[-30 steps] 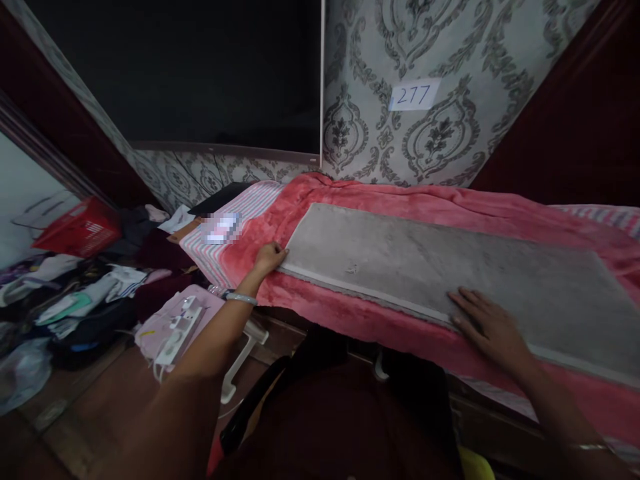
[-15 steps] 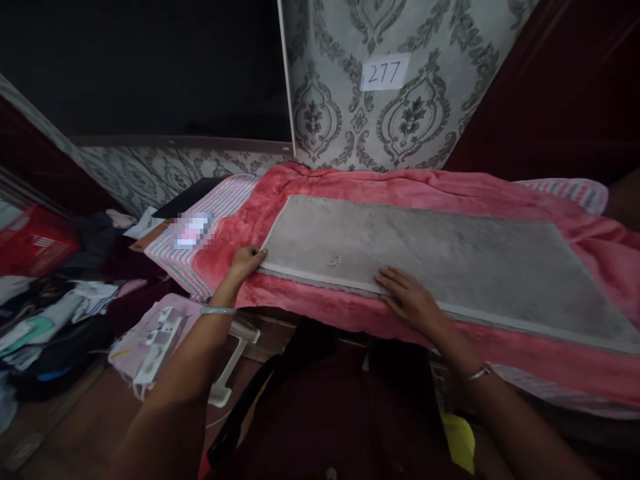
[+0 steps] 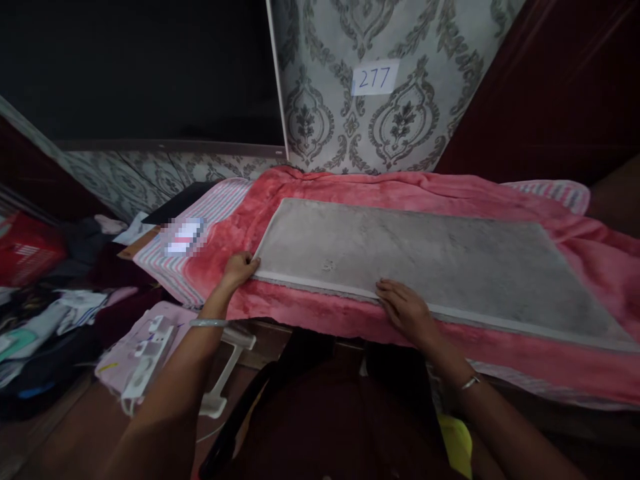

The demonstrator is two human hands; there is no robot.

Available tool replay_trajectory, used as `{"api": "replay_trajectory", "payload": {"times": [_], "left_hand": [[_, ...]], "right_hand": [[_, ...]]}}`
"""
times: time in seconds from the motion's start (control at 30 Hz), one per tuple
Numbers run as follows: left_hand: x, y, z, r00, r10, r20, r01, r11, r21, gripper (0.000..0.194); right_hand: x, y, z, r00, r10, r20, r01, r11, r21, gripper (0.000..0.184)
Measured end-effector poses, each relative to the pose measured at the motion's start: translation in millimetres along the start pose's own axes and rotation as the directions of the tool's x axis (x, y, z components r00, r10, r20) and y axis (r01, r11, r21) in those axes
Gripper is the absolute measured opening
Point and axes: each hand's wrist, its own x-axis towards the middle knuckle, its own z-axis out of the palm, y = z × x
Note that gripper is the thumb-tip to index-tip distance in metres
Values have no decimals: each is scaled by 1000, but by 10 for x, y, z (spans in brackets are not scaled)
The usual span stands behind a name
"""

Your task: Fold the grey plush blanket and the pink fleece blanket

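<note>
A long grey plush cloth [image 3: 400,247], with a pale border strip along its front edge, lies flat and looks folded in layers. It rests on a pink-red blanket [image 3: 320,308]. At its front left corner, my left hand [image 3: 241,269] is closed, thumb on top, pinching the edge. My right hand [image 3: 406,308] lies on the front edge near the middle, fingers stretched out over the border and thumb lower down. Whether that thumb goes under the edge is hard to see.
A striped cloth [image 3: 165,270] with a blurred bright object [image 3: 184,237] is at the left. Below it are a power strip [image 3: 150,353] on pink fabric and piled clothes [image 3: 50,333]. A dark screen [image 3: 140,73] and a paper marked 277 [image 3: 375,77] are behind.
The whole view has shifted slightly left. Against the grey cloth, both hands stay at about the same places, the right one slightly nearer the front edge.
</note>
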Motion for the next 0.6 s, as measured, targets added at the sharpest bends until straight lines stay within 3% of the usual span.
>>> {"api": "replay_trajectory", "payload": {"times": [0.1, 0.17, 0.23, 0.33, 0.4, 0.47, 0.6], "left_hand": [[22, 115, -32, 996, 44, -73, -38, 996, 83, 25], [52, 257, 13, 971, 171, -166, -139, 972, 188, 44], [85, 454, 143, 917, 355, -182, -297, 913, 281, 60], [75, 786, 463, 837, 547, -24, -515, 802, 302, 70], [17, 950, 682, 815, 571, 105, -570, 754, 326, 71], [-41, 1020, 846, 822, 533, 201, -568, 736, 369, 71], [-26, 956, 974, 813, 527, 246, -580, 706, 405, 76]], "right_hand": [[79, -9, -56, 998, 57, 38, -59, 996, 61, 26], [222, 20, -126, 985, 134, 111, -140, 989, 48, 33], [405, 82, -222, 948, 260, 183, -254, 966, -56, 36], [594, 209, -391, 839, 491, 235, -407, 852, -329, 53], [588, 272, -487, 730, 634, 254, -486, 743, -460, 62], [496, 309, -559, 647, 711, 277, -531, 680, -505, 66], [253, 471, -764, 619, 732, 283, -557, 664, -498, 66]]}}
